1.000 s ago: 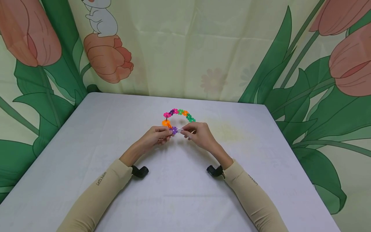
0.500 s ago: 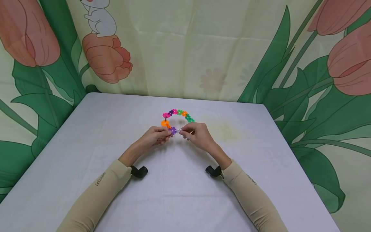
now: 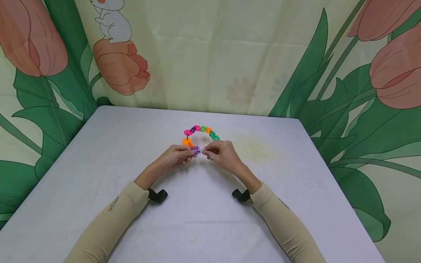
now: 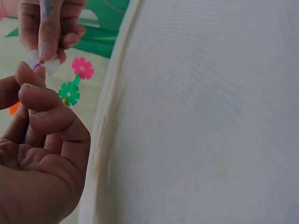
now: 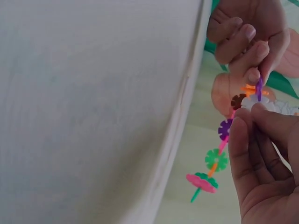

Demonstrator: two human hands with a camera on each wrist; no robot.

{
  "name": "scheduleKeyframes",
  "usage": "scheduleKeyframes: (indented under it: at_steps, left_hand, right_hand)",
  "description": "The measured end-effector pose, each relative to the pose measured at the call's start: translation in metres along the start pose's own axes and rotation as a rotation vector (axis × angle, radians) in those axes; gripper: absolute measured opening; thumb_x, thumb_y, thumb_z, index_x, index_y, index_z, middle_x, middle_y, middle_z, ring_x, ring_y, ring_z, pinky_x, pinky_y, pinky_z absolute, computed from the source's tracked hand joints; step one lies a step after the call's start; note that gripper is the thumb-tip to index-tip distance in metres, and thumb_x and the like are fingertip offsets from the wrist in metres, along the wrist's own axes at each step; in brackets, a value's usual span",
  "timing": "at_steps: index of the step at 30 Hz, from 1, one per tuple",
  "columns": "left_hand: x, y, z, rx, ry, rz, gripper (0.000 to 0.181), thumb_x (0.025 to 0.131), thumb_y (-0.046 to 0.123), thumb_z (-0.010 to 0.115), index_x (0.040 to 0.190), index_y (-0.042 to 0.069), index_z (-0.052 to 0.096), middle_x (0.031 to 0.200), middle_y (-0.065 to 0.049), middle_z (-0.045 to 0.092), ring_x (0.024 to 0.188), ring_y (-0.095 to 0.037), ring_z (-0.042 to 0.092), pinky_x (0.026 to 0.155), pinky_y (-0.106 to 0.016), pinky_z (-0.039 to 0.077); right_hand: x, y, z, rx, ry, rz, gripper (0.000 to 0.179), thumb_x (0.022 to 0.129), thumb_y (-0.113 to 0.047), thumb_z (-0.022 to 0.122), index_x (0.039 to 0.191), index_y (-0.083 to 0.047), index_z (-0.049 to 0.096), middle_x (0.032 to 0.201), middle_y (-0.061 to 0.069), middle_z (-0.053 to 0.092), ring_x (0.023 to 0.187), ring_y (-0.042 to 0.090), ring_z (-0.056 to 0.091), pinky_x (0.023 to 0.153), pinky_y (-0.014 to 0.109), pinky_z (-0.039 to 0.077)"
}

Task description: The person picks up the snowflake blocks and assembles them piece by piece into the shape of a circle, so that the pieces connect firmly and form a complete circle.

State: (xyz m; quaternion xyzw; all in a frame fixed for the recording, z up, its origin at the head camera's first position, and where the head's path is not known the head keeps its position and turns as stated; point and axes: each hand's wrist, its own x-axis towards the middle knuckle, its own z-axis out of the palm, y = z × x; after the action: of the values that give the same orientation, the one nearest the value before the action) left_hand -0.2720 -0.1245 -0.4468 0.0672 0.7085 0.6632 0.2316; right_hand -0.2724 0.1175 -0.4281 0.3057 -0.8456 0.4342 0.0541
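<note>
In the head view, my left hand (image 3: 175, 155) pinches a purple snowflake-shaped plastic disc (image 3: 196, 150) between thumb and fingers. My right hand (image 3: 223, 153) pinches a white disc (image 5: 254, 102) of the same kind, which meets the purple one edge-on. A curved chain of notched discs (image 3: 203, 129) in pink, green, orange and purple arches beyond both hands. Its left side has orange discs (image 3: 187, 141) near the left fingertips; its right side ends behind the right hand in the head view. In the left wrist view, fingers partly cover the white disc and only a sliver of purple shows.
Both hands are raised over a table with a white cloth (image 3: 210, 226). Behind it hangs a cream curtain (image 3: 197, 65) printed with tulips and a white animal. Black wrist cameras (image 3: 158, 196) stick out beside the cuffs of the beige sleeves (image 3: 108, 223).
The right fingertips have come slightly closer to the left hand, and less of the white disc shows between them. The chain keeps its arched shape.
</note>
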Motion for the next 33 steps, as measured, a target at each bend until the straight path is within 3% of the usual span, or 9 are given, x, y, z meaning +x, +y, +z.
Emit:
scheduleKeyframes:
  at_steps: [6, 13, 22, 28, 33]
  left_hand:
    - [0.001, -0.001, 0.001, -0.004, 0.006, -0.002, 0.029, 0.107, 0.025, 0.062, 0.112, -0.001, 0.071, 0.079, 0.003, 0.064, 0.071, -0.011, 0.053, 0.063, -0.019, 0.043]
    - [0.000, -0.002, 0.000, 0.004, -0.001, 0.042, 0.035, 0.109, 0.024, 0.058, 0.117, -0.010, 0.063, 0.078, 0.004, 0.062, 0.069, -0.011, 0.049, 0.061, -0.021, 0.038]
    - [0.002, -0.002, 0.002, 0.005, 0.035, 0.038, 0.035, 0.108, 0.028, 0.062, 0.109, -0.007, 0.063, 0.080, 0.002, 0.061, 0.070, -0.013, 0.048, 0.062, -0.024, 0.038]
    - [0.001, 0.001, 0.000, -0.024, 0.112, 0.057, 0.030, 0.109, 0.025, 0.060, 0.107, -0.005, 0.062, 0.079, 0.004, 0.059, 0.070, -0.012, 0.048, 0.065, -0.024, 0.042]
    - [-0.001, 0.005, -0.004, -0.076, 0.159, 0.061, 0.027, 0.109, 0.023, 0.059, 0.107, -0.003, 0.060, 0.079, 0.005, 0.058, 0.069, -0.011, 0.048, 0.065, -0.021, 0.043]
  right_hand:
    - [0.000, 0.000, 0.002, -0.031, 0.005, -0.008, 0.007, 0.094, -0.007, 0.079, 0.098, -0.002, 0.081, 0.082, 0.011, 0.077, 0.067, 0.011, 0.068, 0.065, 0.022, 0.059]
    - [0.001, 0.001, 0.004, -0.044, 0.047, -0.027, 0.008, 0.094, -0.008, 0.079, 0.099, -0.002, 0.082, 0.081, 0.011, 0.077, 0.067, 0.012, 0.068, 0.064, 0.021, 0.058]
    - [0.000, 0.001, 0.008, -0.049, 0.080, -0.009, 0.008, 0.093, -0.010, 0.081, 0.098, -0.004, 0.082, 0.079, 0.007, 0.076, 0.067, 0.011, 0.067, 0.064, 0.020, 0.058]
    - [0.004, 0.000, 0.012, -0.053, 0.007, 0.091, 0.017, 0.095, -0.016, 0.081, 0.108, -0.004, 0.080, 0.093, 0.009, 0.081, 0.078, 0.016, 0.075, 0.074, 0.026, 0.062]
    - [0.015, 0.005, 0.021, -0.108, -0.145, 0.225, 0.024, 0.096, -0.018, 0.079, 0.115, -0.003, 0.077, 0.093, 0.008, 0.080, 0.074, 0.012, 0.072, 0.071, 0.024, 0.059]
